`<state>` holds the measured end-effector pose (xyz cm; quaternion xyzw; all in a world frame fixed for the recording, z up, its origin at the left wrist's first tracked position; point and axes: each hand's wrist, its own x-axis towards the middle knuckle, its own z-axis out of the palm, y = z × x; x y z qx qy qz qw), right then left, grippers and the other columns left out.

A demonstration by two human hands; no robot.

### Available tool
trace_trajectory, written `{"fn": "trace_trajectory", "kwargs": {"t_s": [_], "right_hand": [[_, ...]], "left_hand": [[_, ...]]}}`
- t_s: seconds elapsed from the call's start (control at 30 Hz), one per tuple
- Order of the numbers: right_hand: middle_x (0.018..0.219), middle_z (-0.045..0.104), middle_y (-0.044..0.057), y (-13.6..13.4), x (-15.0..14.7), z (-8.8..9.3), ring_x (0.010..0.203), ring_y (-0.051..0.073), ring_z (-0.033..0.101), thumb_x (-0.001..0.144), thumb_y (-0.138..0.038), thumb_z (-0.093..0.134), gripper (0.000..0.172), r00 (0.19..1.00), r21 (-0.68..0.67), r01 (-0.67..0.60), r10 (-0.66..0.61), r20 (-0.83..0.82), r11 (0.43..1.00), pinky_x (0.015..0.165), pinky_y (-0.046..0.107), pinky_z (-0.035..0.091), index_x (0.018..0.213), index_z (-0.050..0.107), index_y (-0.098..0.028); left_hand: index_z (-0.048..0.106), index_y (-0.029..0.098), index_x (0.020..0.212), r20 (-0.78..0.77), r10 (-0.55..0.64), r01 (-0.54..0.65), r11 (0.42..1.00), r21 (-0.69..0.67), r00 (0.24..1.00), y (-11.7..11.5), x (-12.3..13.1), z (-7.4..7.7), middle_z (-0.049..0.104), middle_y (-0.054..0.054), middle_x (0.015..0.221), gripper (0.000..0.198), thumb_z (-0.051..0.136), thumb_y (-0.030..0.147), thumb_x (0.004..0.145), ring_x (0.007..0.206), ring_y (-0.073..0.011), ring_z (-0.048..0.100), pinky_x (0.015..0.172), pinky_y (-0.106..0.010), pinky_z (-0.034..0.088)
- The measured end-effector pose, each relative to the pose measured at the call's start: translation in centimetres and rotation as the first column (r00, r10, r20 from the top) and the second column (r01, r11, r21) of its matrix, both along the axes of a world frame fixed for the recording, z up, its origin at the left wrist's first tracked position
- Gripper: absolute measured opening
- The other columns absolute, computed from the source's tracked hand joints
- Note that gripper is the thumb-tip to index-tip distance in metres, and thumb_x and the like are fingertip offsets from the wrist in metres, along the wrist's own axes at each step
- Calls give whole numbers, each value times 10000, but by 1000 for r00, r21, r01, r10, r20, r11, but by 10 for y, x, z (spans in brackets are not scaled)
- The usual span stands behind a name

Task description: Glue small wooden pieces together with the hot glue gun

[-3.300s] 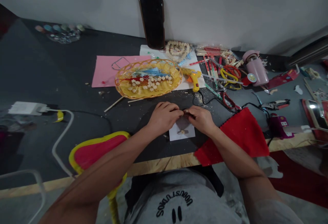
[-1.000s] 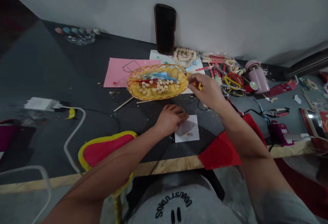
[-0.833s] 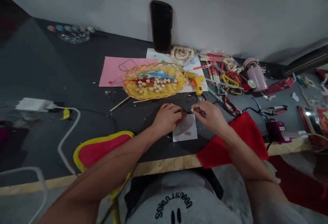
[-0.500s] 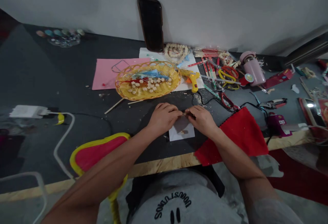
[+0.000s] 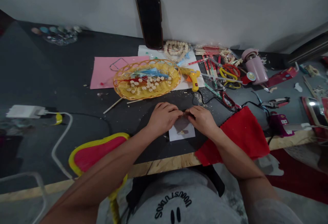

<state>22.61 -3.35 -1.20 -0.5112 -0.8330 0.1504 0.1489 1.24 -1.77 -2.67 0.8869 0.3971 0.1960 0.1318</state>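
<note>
My left hand (image 5: 165,116) and my right hand (image 5: 202,119) meet fingertip to fingertip above a small white sheet of paper (image 5: 176,134). Both are closed in a pinch around something tiny between them, too small and too covered by the fingers to name. On the paper lies a small pale piece (image 5: 182,132). Just beyond the hands stands a yellow woven basket (image 5: 120,92) with small cream flower-shaped pieces (image 5: 150,85) and a blue tassel-like bundle (image 5: 148,72) inside. A yellow hot glue gun (image 5: 195,80) rests at the basket's right.
Red cloth (image 5: 243,131) lies under my right forearm. Scissors with yellow handles (image 5: 227,75), pliers (image 5: 276,102) and a pink bottle (image 5: 255,67) crowd the right side. A phone (image 5: 150,21) leans on the wall. A white charger (image 5: 27,111) sits at left.
The view has shifted slightly. Both hands keep nearly the same place and pinch, with only slight finger movement.
</note>
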Motion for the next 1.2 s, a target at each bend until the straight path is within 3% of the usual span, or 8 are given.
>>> {"fn": "trace_trajectory", "kwargs": {"t_s": [0.47, 1.0, 1.1, 1.2], "right_hand": [[901, 723, 68, -2, 1, -1, 884, 224, 669, 861, -124, 610, 122, 1000, 4, -19, 19, 11, 1000, 805, 330, 525, 911, 661, -222], [991, 738, 84, -1, 4, -3, 947, 227, 689, 832, -99, 626, 174, 995, -37, -30, 26, -101, 999, 860, 354, 544, 954, 672, -214], [959, 736, 68, -3, 9, 1, 906, 214, 694, 852, -169, 671, 180, 983, -50, -26, 16, -181, 998, 833, 345, 554, 1026, 679, -217], [911, 723, 58, -2, 14, 16, 804, 191, 686, 900, -261, 654, 186, 971, -81, -28, 8, -239, 996, 732, 311, 555, 1078, 672, -211]], "left_hand": [[733, 296, 1007, -8, 11, -11, 1000, -28, 1000, -1, 1, 1, 710, -15, 994, 206, 554, 225, 935, 964, -212, 569, 860, -388, 367], [735, 301, 1000, -16, 5, -5, 999, -39, 1000, 1, 1, 2, 707, -17, 1003, 193, 564, 243, 933, 960, -207, 571, 856, -383, 370], [735, 301, 995, -23, 1, -2, 999, -36, 1000, 1, 0, 2, 710, -14, 1006, 199, 565, 226, 924, 960, -211, 571, 853, -387, 374], [740, 285, 1001, -26, 0, -1, 1000, -26, 1000, 0, 0, 1, 718, -16, 1017, 233, 552, 177, 917, 964, -219, 576, 850, -394, 377]]}}
